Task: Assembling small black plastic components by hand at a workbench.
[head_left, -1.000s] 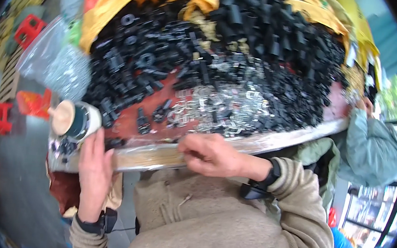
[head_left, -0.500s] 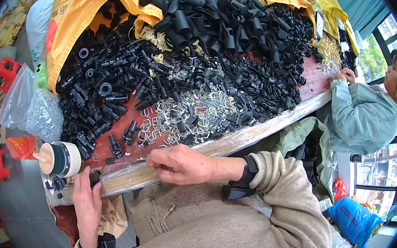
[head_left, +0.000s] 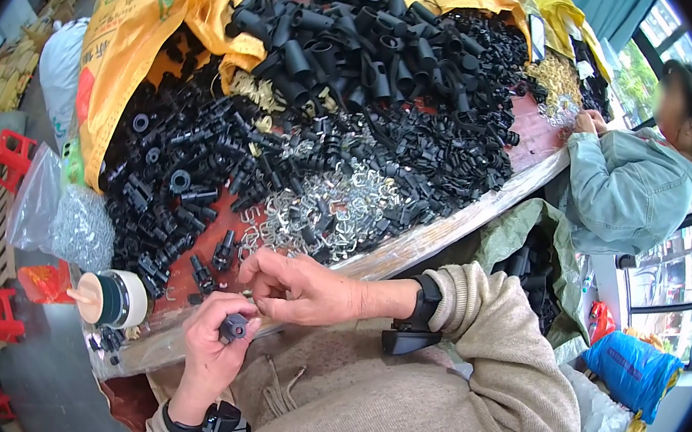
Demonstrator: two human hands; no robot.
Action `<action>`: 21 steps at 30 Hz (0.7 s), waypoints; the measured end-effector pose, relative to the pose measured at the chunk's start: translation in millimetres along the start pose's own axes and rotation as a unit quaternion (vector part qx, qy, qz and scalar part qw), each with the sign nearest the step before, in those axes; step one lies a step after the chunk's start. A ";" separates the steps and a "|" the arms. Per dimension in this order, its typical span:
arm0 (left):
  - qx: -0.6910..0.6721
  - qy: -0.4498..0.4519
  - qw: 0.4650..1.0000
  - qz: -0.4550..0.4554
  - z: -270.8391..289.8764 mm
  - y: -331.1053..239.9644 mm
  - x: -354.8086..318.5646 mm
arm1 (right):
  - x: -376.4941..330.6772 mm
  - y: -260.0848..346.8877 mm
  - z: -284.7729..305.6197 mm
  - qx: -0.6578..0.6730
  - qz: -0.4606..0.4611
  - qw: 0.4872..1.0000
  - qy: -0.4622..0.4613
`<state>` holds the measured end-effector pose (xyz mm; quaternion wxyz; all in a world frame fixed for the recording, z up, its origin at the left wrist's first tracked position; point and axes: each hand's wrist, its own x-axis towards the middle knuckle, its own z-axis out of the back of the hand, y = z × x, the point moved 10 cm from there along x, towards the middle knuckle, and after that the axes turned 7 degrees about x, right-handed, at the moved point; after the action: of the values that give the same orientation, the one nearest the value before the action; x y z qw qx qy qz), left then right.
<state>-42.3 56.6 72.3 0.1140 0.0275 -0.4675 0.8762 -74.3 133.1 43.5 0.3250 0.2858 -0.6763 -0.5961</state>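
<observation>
Left hand (head_left: 209,353) wrapped around small black plastic fitting (head_left: 233,327) at near table edge (head_left: 410,244). Right hand (head_left: 296,288) pinching at fitting's top, maybe a metal clip, too small to tell. Risk: piece slipping, falling off edge into lap.

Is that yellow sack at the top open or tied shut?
Open: the yellow sack gapes, with black plastic parts spilling from its mouth.

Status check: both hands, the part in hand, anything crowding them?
Left hand gripping a small black plastic part. Right hand pinching at its top end. Heap of black parts and metal clips just beyond, not blocking.
</observation>
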 end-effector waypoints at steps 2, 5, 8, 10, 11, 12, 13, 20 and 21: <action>-0.003 -0.002 1.000 -0.015 -5.4 0.2 4.1 | -0.8 -1.5 2.7 0.024 -0.001 1.000 -0.006; -0.053 -0.019 0.998 0.028 -8.0 13.1 7.5 | -1.0 -6.6 7.9 0.113 0.002 0.993 -0.017; -0.083 -0.019 0.995 0.053 -13.1 16.9 10.5 | -1.7 -7.6 11.1 0.123 -0.012 0.992 -0.020; -0.098 -0.019 0.993 0.068 -15.3 20.8 11.6 | -2.0 -9.3 12.6 0.129 -0.020 0.991 -0.020; -0.106 -0.016 0.992 0.063 -16.7 21.3 12.2 | -2.1 -10.2 12.8 0.142 -0.023 0.989 -0.018; -0.115 -0.014 0.991 0.059 -18.2 21.8 12.8 | -2.2 -11.1 12.9 0.154 -0.025 0.988 -0.016; -0.124 -0.011 0.991 0.055 -19.6 22.0 13.3 | -2.4 -11.8 12.9 0.166 -0.028 0.986 -0.013; -0.179 -0.021 0.980 0.083 -22.6 29.0 12.6 | -2.1 -6.8 10.7 0.196 -0.024 0.980 0.000; -0.180 -0.018 0.980 0.081 -22.8 28.5 12.5 | -1.8 -6.0 9.5 0.202 -0.022 0.979 0.003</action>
<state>-59.5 62.3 38.2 0.0368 -0.0154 -0.6200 0.7836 -80.5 139.6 36.6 0.2495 0.3623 -0.7755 -0.4528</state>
